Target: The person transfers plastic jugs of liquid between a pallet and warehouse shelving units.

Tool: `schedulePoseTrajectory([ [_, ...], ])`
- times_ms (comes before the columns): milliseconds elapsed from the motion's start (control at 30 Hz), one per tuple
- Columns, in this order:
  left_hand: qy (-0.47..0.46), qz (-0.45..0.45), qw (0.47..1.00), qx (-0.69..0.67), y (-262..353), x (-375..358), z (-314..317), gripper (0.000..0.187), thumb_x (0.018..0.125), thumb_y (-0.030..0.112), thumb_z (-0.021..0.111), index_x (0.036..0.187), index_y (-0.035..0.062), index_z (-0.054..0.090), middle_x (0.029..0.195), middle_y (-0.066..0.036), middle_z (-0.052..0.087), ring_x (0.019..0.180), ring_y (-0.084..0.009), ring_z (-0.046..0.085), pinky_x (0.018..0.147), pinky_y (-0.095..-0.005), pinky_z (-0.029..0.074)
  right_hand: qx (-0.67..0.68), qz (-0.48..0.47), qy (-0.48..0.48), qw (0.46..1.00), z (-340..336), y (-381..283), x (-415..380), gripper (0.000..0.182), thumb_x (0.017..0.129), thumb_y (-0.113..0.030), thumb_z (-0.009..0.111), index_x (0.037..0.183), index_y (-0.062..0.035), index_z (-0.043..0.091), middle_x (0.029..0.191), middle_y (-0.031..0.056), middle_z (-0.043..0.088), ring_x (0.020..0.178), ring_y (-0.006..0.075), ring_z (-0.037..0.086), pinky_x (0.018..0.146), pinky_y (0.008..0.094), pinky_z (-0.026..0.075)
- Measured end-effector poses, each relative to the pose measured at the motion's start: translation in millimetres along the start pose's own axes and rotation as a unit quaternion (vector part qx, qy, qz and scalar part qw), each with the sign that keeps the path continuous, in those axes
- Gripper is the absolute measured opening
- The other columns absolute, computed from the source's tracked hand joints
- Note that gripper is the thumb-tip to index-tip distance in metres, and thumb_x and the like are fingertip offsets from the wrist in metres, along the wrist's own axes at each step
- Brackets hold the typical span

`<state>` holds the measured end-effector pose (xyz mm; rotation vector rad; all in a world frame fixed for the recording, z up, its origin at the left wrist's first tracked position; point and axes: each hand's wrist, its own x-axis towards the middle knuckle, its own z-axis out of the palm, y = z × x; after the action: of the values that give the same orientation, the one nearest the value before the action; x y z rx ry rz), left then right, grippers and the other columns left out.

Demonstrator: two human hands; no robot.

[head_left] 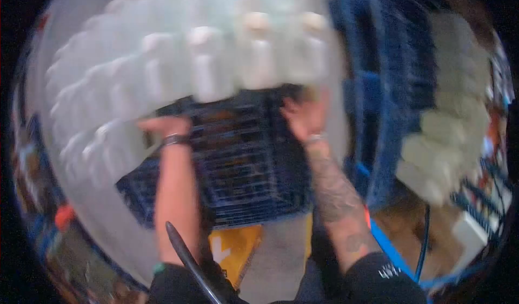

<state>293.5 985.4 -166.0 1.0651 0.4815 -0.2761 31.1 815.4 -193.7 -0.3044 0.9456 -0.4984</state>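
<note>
A dark blue plastic crate (246,169) with grid-like walls sits in front of me, between my forearms. My left hand (167,125) is at its left side, fingers stretched out to the left near the closest whitish bottles (119,141). At the crate's far right corner is my right hand (305,114), fingers apart, just below a bottle with a tan cap (313,22). Neither hand shows anything gripped. Rows of whitish, translucent bottles (208,68) stand close together beyond the crate. Motion blur hides whether my fingertips touch the crate or bottles.
Blue crates (394,87) are stacked to the right, with pale yellowish containers (438,152) beyond them. A brown board-like surface (403,233) lies at lower right, with a black cable (425,244) across it. A yellow floor marking (235,250) shows below.
</note>
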Motion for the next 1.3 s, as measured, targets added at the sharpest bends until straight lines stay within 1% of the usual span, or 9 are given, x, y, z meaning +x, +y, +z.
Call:
schedulePoseTrajectory([
  [267, -0.002, -0.107, 0.959, 0.262, -2.1, -56.0, -76.9, 0.062, 0.097, 0.05, 0.032, 0.14, 0.0055, 0.034, 0.143, -0.011, 0.039, 0.136, -0.0237, 0.03, 0.11, -0.0422, 0.024, -0.497, -0.241, 0.277, 0.786, -176.2, -99.6, -161.2, 0.055, 0.094, -0.032, 0.055, 0.135, -0.0002, 0.035, 0.129, 0.0183, 0.043, 0.099, 0.0212, 0.06, 0.078, 0.0337, 0.051],
  [367, -0.233, -0.22, 0.837, 0.443, -36.9, -32.2, -170.1, 0.042, 0.092, 0.047, 0.053, 0.104, 0.0067, 0.059, 0.089, -0.002, 0.059, 0.083, -0.0158, 0.054, 0.073, -0.0334, 0.043, -0.574, -0.347, 0.32, 0.669, -170.4, -179.0, -251.7, 0.043, 0.087, -0.013, 0.059, 0.124, 0.001, 0.045, 0.107, 0.013, 0.05, 0.086, 0.0163, 0.057, 0.075, 0.0304, 0.049],
  [467, -0.353, -0.363, 0.661, 0.554, -59.4, -254.2, -62.6, 0.034, 0.086, 0.038, 0.057, 0.099, 0.007, 0.063, 0.087, -0.003, 0.064, 0.079, -0.0147, 0.057, 0.069, -0.0297, 0.043, -0.704, -0.431, 0.326, 0.462, -213.5, -287.1, -334.2, 0.031, 0.076, -0.006, 0.055, 0.105, 0.0017, 0.052, 0.102, 0.0198, 0.052, 0.094, 0.0354, 0.053, 0.086, 0.0399, 0.044],
  [633, -0.652, -0.501, 0.422, 0.381, -163.9, -567.6, 14.0, 0.048, 0.094, 0.035, 0.055, 0.127, 0.0014, 0.052, 0.118, -0.008, 0.059, 0.104, -0.0163, 0.058, 0.09, -0.0288, 0.045, -0.811, -0.327, 0.278, 0.398, -283.3, -449.6, -392.4, 0.038, 0.076, -0.001, 0.054, 0.113, -0.0078, 0.054, 0.112, 0.0159, 0.053, 0.105, 0.0359, 0.052, 0.09, 0.0431, 0.042],
  [867, -0.329, -0.529, 0.747, 0.233, -308.2, -853.8, 126.8, 0.057, 0.093, 0.032, 0.056, 0.137, 0.0011, 0.037, 0.129, -0.013, 0.052, 0.116, -0.0243, 0.05, 0.095, -0.0348, 0.041, -0.965, -0.081, 0.003, 0.251, -321.9, -513.0, -321.2, 0.035, 0.077, -0.012, 0.063, 0.112, -0.0143, 0.057, 0.11, 0.007, 0.061, 0.109, 0.0285, 0.054, 0.09, 0.0432, 0.043],
  [1000, -0.112, -0.626, 0.766, 0.092, -376.8, -859.7, 147.2, 0.044, 0.092, 0.023, 0.053, 0.126, -0.0035, 0.046, 0.118, -0.023, 0.057, 0.109, -0.0333, 0.054, 0.091, -0.0412, 0.042, -0.971, -0.039, 0.008, 0.237, -309.2, -507.1, -309.9, 0.024, 0.079, -0.016, 0.06, 0.103, -0.0115, 0.059, 0.097, 0.0095, 0.065, 0.099, 0.0287, 0.061, 0.088, 0.0462, 0.043],
  [1133, -0.371, -0.281, 0.782, 0.414, -364.8, -858.0, 127.0, 0.039, 0.092, 0.029, 0.052, 0.119, 0.0018, 0.051, 0.098, -0.012, 0.059, 0.092, -0.0255, 0.055, 0.078, -0.0392, 0.044, -0.964, -0.097, -0.008, 0.248, -309.3, -503.8, -308.9, 0.019, 0.076, -0.022, 0.065, 0.09, -0.009, 0.065, 0.081, 0.0158, 0.067, 0.08, 0.0325, 0.066, 0.077, 0.0455, 0.05],
  [1233, 0.021, -0.525, 0.842, 0.121, -319.6, -825.4, 126.8, 0.034, 0.093, 0.031, 0.053, 0.112, 0.0037, 0.055, 0.086, -0.008, 0.06, 0.086, -0.0203, 0.055, 0.074, -0.0361, 0.046, -0.956, -0.084, -0.032, 0.28, -276.2, -471.5, -312.9, 0.02, 0.075, -0.024, 0.066, 0.087, -0.0079, 0.066, 0.083, 0.017, 0.067, 0.081, 0.0326, 0.066, 0.076, 0.0446, 0.051],
  [1300, -0.075, -0.452, 0.857, 0.236, -281.9, -765.6, 88.9, 0.029, 0.093, 0.03, 0.052, 0.103, 0.0042, 0.06, 0.091, -0.01, 0.062, 0.085, -0.0205, 0.058, 0.073, -0.0367, 0.047, -0.953, -0.045, -0.037, 0.297, -249.5, -443.0, -322.0, 0.021, 0.074, -0.025, 0.067, 0.084, -0.0069, 0.068, 0.084, 0.0183, 0.067, 0.081, 0.0327, 0.066, 0.074, 0.0437, 0.053],
])
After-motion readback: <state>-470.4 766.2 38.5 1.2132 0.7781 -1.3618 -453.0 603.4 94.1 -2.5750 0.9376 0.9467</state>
